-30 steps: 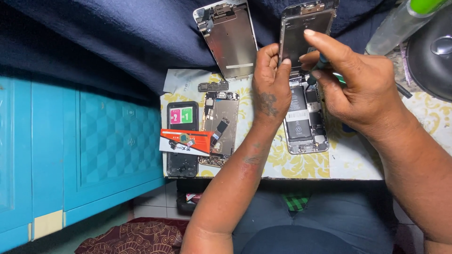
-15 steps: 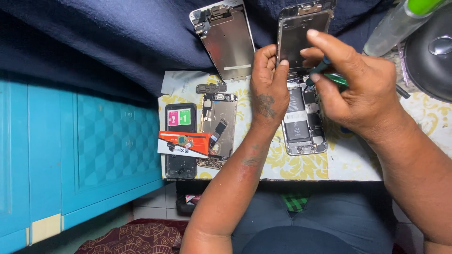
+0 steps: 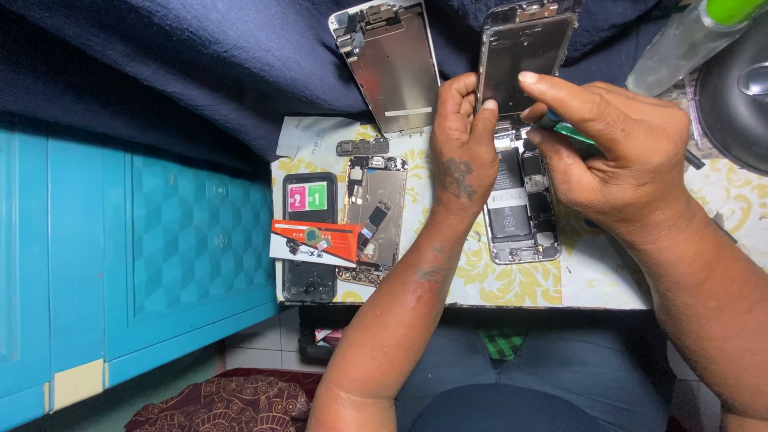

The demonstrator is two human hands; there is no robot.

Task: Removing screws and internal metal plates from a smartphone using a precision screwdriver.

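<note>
On the table with its yellow-flowered cloth (image 3: 520, 284), toward 1 o'clock: an opened silver phone body with black battery exposed (image 3: 520, 220). Just beyond it at 12 o'clock, its dark glass screen panel (image 3: 524, 56), tilted up. Pinches that panel's near edge with the left hand (image 3: 460, 152), fingers closed narrow on it. Wraps the right hand (image 3: 620, 160) at 3 o'clock around a green-handled screwdriver (image 3: 572, 132), forefinger stretched onto the panel. Shows hardly any shift against half a second ago: same grips, panel no higher, so work looks paused at the hinge end.
</note>
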